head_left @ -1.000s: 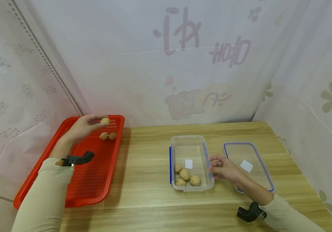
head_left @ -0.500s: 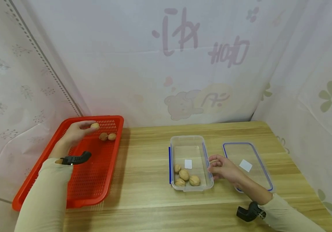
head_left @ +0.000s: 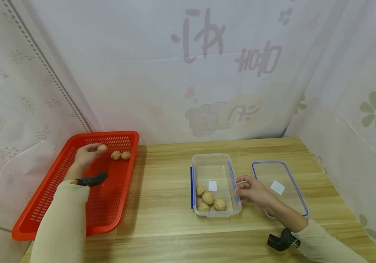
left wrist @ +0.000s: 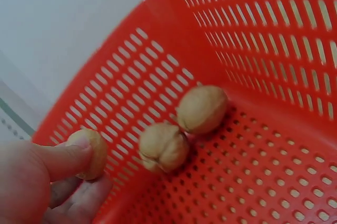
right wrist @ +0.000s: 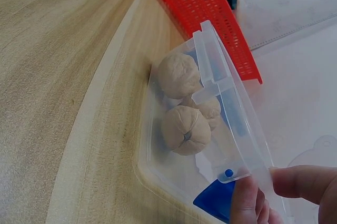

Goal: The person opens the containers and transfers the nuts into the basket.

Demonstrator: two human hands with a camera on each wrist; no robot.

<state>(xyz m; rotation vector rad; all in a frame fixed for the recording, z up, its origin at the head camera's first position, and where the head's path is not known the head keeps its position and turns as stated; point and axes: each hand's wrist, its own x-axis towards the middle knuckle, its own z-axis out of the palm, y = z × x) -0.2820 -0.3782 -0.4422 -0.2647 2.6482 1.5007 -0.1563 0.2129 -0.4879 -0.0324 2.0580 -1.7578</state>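
My left hand [head_left: 86, 157] pinches a walnut [left wrist: 95, 155] between thumb and fingers, inside the back part of a red plastic basket [head_left: 106, 206]. Beside it, two more walnuts [left wrist: 164, 146] touch each other in the basket's back right corner, apart from the hand. My right hand [head_left: 253, 191] grips the right rim of a clear plastic container [head_left: 211, 170], with the thumb on one side of the wall and fingers on the other. Several walnuts [head_left: 208, 198] lie in the container's near end. A blue clip [right wrist: 217, 200] hangs by the right fingers.
To the right of the container, a clear lid [head_left: 291, 193] with a blue seal lies on the wooden table [head_left: 165, 182], partly behind the right forearm. A printed curtain [head_left: 161, 80] hangs behind the table and along both sides.
My left hand has moved left and down with the walnut, away from the basket's back right corner. The right hand stays on the container's rim.
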